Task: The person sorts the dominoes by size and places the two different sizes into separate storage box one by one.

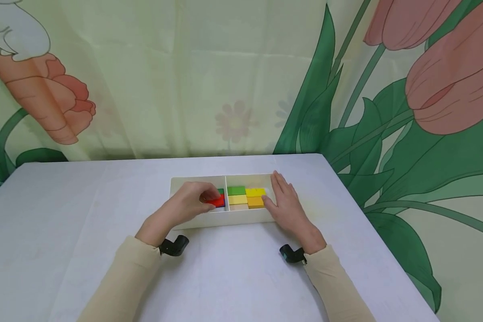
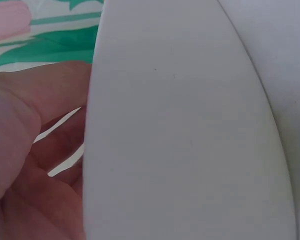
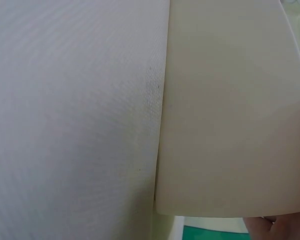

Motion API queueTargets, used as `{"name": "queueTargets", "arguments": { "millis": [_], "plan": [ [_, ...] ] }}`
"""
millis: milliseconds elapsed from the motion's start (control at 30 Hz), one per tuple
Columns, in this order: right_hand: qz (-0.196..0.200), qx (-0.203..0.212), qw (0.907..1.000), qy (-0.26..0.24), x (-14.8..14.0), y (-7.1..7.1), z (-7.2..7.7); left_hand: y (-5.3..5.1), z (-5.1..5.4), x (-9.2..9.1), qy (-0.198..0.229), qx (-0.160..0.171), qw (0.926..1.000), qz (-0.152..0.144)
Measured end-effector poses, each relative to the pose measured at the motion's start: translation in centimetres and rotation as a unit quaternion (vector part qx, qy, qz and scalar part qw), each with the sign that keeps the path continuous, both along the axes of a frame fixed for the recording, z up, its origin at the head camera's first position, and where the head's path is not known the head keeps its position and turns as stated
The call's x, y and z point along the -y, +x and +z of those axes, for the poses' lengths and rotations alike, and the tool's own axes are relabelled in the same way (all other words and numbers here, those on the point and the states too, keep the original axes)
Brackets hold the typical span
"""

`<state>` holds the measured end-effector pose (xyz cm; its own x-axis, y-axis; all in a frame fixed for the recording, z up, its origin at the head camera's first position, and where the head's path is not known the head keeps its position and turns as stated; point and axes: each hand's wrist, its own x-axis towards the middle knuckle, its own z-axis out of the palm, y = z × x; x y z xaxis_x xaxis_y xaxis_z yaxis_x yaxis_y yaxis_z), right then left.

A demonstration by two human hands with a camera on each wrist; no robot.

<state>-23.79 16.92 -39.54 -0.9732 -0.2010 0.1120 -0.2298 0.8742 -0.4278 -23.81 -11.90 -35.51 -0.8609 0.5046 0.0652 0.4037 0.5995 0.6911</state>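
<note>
A white two-compartment box (image 1: 233, 218) stands on the table. Inside its left compartment my left hand (image 1: 189, 201) pinches a red block (image 1: 217, 201) between thumb and fingers. Green and blue edges of other blocks show beside it. My right hand (image 1: 287, 210) rests over the box's right end with its fingers straight. The right compartment holds a green block (image 1: 236, 191), a pale yellow block (image 1: 237, 200), a bright yellow block (image 1: 255, 192) and an orange-yellow block (image 1: 255, 202). In the left wrist view the box wall (image 2: 185, 125) hides the fingertips of the left hand (image 2: 55, 90).
A white cloth covers the table (image 1: 233, 277), and its right edge slants past the right arm. Behind hangs a curtain (image 1: 185, 80) printed with tulips and a carrot. A divider (image 1: 226, 194) splits the box. Each wrist carries a black camera (image 1: 174, 246).
</note>
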Motion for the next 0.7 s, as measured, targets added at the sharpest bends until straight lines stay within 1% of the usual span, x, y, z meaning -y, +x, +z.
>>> {"name": "queueTargets", "arguments": {
  "millis": [267,333,433,567,700],
  "plan": [
    [0.001,0.0,1.0,-0.004,-0.2,0.1,-0.1,-1.7,-0.7,-0.6,-0.022,0.043,0.998,-0.041],
    [0.001,-0.001,1.0,-0.004,-0.2,0.2,-0.1,-2.0,-0.9,-0.6,-0.025,0.049,0.9974,-0.046],
    [0.0,-0.001,1.0,-0.008,-0.1,0.3,-0.2,-2.2,-1.2,-0.8,-0.026,0.046,0.9971,-0.055],
    [0.003,-0.001,1.0,-0.007,-0.2,0.3,-0.3,-2.3,-1.5,-0.8,-0.029,0.054,0.9965,-0.057],
    [0.004,-0.004,1.0,-0.004,-0.2,0.2,-0.3,-2.6,-1.5,-1.0,-0.037,0.065,0.9959,-0.051]
  ]
}}
